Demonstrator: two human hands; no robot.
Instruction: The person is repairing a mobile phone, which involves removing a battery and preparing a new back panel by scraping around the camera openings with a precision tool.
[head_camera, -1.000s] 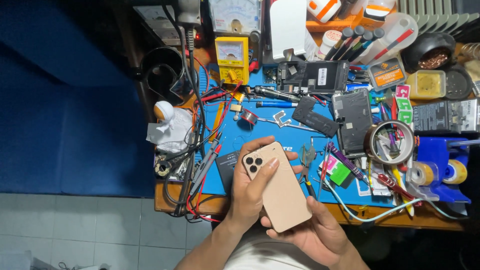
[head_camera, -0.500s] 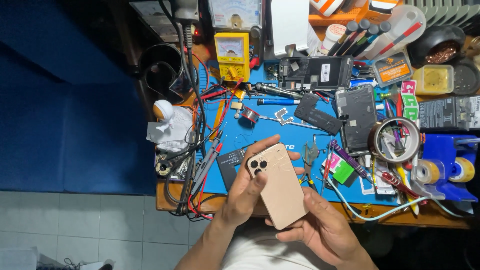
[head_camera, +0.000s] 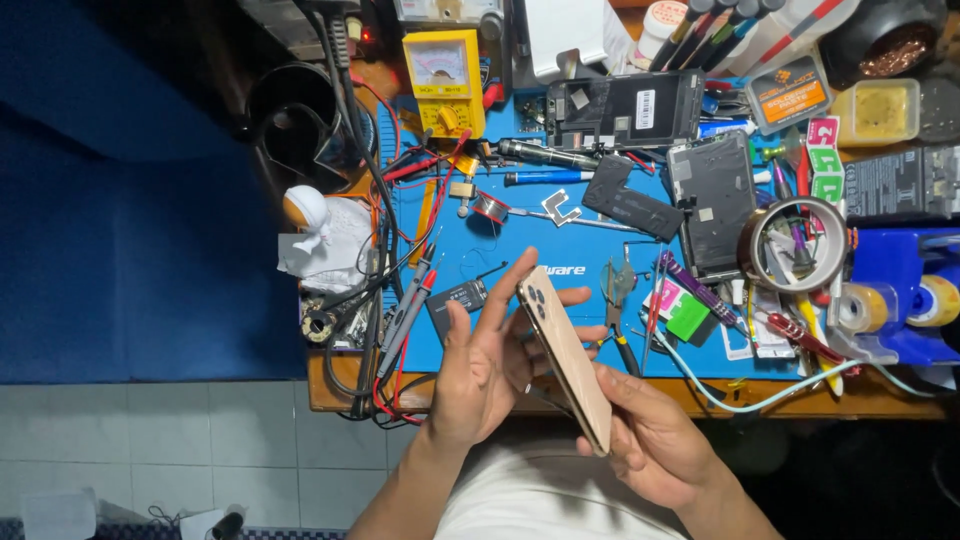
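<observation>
While the phone was held edge-on above the near rim of the surface, the scene read as follows.

Progress: the gold phone (head_camera: 565, 360) was lifted off the blue mat (head_camera: 560, 255) and looked whole, with its back still on; no tool was in either hand, so by that showing any opening work had not begun.

Left to do: judged from the pictures alone, everything beyond handling the phone remained undone.

Left hand: the left hand (head_camera: 480, 375) lay open along the phone's back side, fingers spread and straight, thumb near the camera end; its grip was apart, more a steadying touch than a clasp.

Right hand: the right hand (head_camera: 650, 445) was closed about the phone's lower end, its grip clamped on the body from below.

Phone position: tilted, camera end up and away from the person, lower end toward the lap, between both hands and clear of the mat.

Phone look: pale gold shell, rounded corners, a cluster of lenses at the top; its screen side was turned away and possibly dark, though that could not be told.

Nearby: a small dark module (head_camera: 455, 298) lay just beyond the left hand, pliers (head_camera: 615, 300) to the right of the phone, a yellow meter (head_camera: 445, 80) far back, and an opened phone body (head_camera: 715, 205) well apart.
</observation>
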